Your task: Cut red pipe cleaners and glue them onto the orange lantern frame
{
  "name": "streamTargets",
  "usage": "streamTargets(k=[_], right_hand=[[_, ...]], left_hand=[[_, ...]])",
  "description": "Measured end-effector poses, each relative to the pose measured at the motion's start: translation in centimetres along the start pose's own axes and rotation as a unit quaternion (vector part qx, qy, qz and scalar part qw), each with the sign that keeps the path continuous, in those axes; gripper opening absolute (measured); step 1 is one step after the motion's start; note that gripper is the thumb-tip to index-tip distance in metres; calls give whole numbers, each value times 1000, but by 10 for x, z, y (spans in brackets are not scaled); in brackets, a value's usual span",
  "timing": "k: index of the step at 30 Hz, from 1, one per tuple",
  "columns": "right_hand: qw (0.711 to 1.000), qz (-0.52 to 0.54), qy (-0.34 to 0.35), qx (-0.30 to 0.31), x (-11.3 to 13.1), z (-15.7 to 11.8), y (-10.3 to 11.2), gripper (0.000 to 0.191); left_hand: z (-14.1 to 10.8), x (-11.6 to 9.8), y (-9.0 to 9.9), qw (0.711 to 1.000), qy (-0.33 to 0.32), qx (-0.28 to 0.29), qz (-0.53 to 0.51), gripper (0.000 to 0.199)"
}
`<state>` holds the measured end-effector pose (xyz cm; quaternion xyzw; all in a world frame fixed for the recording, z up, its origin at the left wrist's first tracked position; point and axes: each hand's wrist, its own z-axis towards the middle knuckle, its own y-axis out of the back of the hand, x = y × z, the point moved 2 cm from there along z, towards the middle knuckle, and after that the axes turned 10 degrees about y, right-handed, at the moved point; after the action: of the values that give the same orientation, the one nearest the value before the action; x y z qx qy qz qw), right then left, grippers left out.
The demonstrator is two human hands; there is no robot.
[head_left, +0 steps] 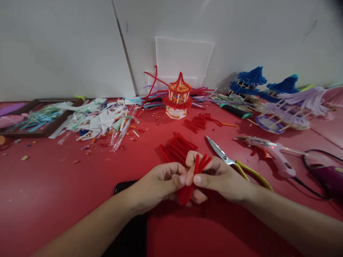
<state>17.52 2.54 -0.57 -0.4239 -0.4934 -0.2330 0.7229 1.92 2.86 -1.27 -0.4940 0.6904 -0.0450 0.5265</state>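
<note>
Short red pipe cleaners (185, 195) are gathered between my two hands, low over the table. My left hand (166, 180) closes on the bundle from the left, thumb and fingers pressed together. From the other side my right hand (214, 175) pinches it, with red ends sticking up past the thumb. Just behind the hands lies a pile of more cut red pipe cleaners (177, 146). Scissors with yellow handles (223, 151) rest half open beside my right hand. Farther back stands a small red and orange pagoda model (179, 96) on a white base.
A pink glue gun (278, 153) with its cord lies at the right, in front of blue and lilac pipe-cleaner models (289, 103). Paper and plastic scraps (103, 119) cover the back left beside a brown frame (29, 135). A black phone-like slab (128, 232) lies under my left forearm.
</note>
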Motion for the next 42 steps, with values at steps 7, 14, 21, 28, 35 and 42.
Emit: streamTargets(k=[7,14,21,28,35,42], right_hand=[[996,32,-7,78,-1,0,3,13],[989,-117,40,83,5,3,-2,17],[971,-186,113,-98,3,1,4,21],[881,-386,273,-1,7,-6,-5,16],[787,-515,336,41,15,-4,-11,9],[749,-549,368,39,15,-7,-15,11]], left_hand=[[-7,0,-2,992,62,113,11,28],[-8,-4,-2,985,40,142,86,28],[-3,-7,2,991,-125,-23,-42,9],[-2,-9,4,980,-130,-115,-97,20],[-1,-8,6,986,-70,-139,-67,29],[1,-8,6,989,-61,-111,-73,31]])
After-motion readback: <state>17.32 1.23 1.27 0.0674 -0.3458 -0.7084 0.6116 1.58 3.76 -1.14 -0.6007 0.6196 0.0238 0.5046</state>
